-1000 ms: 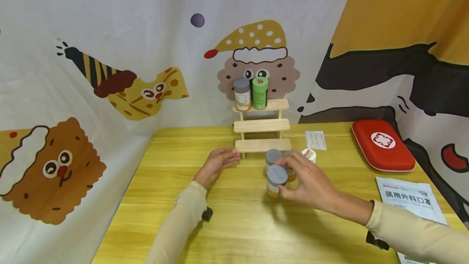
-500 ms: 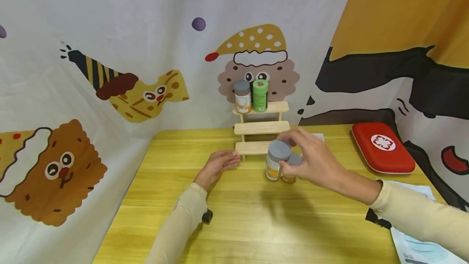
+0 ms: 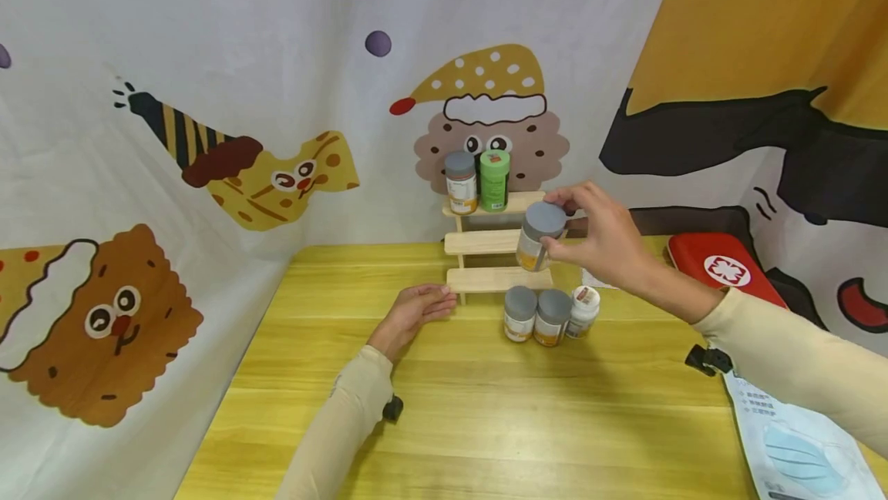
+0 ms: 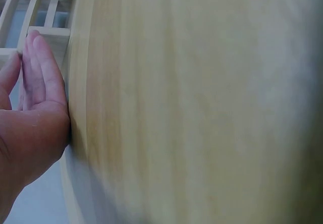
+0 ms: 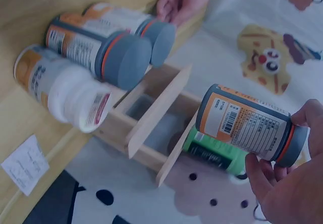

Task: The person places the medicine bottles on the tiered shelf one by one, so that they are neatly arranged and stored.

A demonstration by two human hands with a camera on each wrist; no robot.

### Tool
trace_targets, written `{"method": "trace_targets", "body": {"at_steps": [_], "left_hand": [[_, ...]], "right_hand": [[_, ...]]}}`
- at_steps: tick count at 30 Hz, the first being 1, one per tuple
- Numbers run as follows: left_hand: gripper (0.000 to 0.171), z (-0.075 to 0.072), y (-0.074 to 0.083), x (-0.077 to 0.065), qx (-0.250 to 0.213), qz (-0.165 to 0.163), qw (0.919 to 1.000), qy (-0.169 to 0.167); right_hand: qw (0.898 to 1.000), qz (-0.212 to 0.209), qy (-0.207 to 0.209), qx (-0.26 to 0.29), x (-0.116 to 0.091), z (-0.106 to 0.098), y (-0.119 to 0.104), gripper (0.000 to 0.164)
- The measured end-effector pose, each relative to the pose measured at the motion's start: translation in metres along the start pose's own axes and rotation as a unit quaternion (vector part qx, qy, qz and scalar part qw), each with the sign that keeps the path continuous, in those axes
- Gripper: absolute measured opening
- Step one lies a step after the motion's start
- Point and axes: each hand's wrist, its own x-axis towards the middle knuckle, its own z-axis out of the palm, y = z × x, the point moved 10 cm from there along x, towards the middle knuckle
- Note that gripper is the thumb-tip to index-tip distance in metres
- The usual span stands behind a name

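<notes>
My right hand (image 3: 600, 234) pinches a grey-lidded pill bottle (image 3: 540, 236) by its lid, raised before the right side of a three-step wooden rack (image 3: 486, 280). In the right wrist view this bottle (image 5: 245, 123) shows an orange and white label. My left hand (image 3: 414, 317) rests on the table with fingers extended, fingertips at the rack's lower left end; the left wrist view shows the hand (image 4: 40, 98) beside the rack's slats. On the top step stand another grey-lidded bottle (image 3: 461, 184) and a green bottle (image 3: 495, 182).
Two grey-lidded bottles, one left (image 3: 519, 315) and one right (image 3: 553, 318), stand before the rack beside a white bottle (image 3: 583, 312). A paper slip (image 5: 25, 164) lies near them. At right are a red first-aid case (image 3: 718, 265) and a face mask packet (image 3: 798, 446).
My right hand has lifted the grey-lidded bottle from the table, up and away toward the rack's upper steps. The left hand has stayed at the rack's lower left end.
</notes>
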Motion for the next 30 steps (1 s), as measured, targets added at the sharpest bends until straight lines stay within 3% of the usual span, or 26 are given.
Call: {"method": "trace_targets", "body": {"at_steps": [10,20,30], "left_hand": [[0.024,0.000,0.002,-0.001,-0.002,0.000,1.0000,0.001],[0.023,-0.001,0.002,-0.001,-0.006,-0.001,1.0000,0.002],[0.023,-0.001,0.000,0.002,-0.003,-0.002,1.0000,0.002]], "right_hand": [[0.998,0.069,-0.004,0.011,0.033,0.000,0.043,0.052],[0.996,0.085,0.022,-0.002,0.061,0.006,0.064,0.051],[0.994,0.103,0.029,0.007,0.074,0.014,0.084,0.050]]}}
